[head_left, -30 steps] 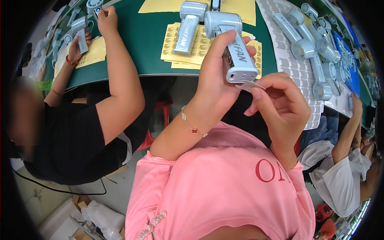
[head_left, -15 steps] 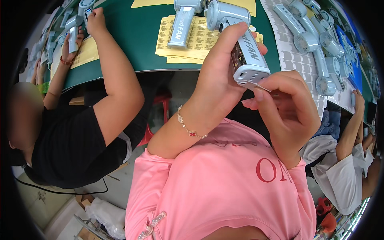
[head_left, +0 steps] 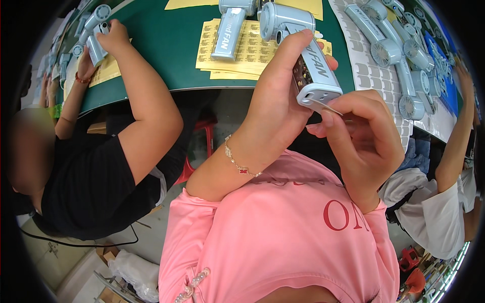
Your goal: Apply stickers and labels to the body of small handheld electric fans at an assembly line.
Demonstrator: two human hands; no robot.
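Note:
My left hand (head_left: 283,83) is wrapped round the handle of a light blue handheld fan (head_left: 319,70), thumb along its front. The round fan head points away from me, and the handle's end, with small holes in it, faces me. My right hand (head_left: 369,129) is closed in a pinch at that end. Between its thumb and forefinger is the edge of a thin pale strip (head_left: 321,105), which reaches up to the handle's end; whether it is still attached there I cannot tell. A dark speckled side of the handle shows beside my left palm.
A second blue fan (head_left: 230,38) lies on yellow label sheets (head_left: 207,58) on the green table (head_left: 161,60). Several fans (head_left: 386,53) are heaped on a patterned white sheet (head_left: 365,76) at right. Co-workers sit on both sides; the left one handles a fan (head_left: 95,48).
The strip now stands out further from the handle's end, while my hands have barely moved. The left co-worker's fan has tilted and lowered; the right co-worker's arm has reached farther forward.

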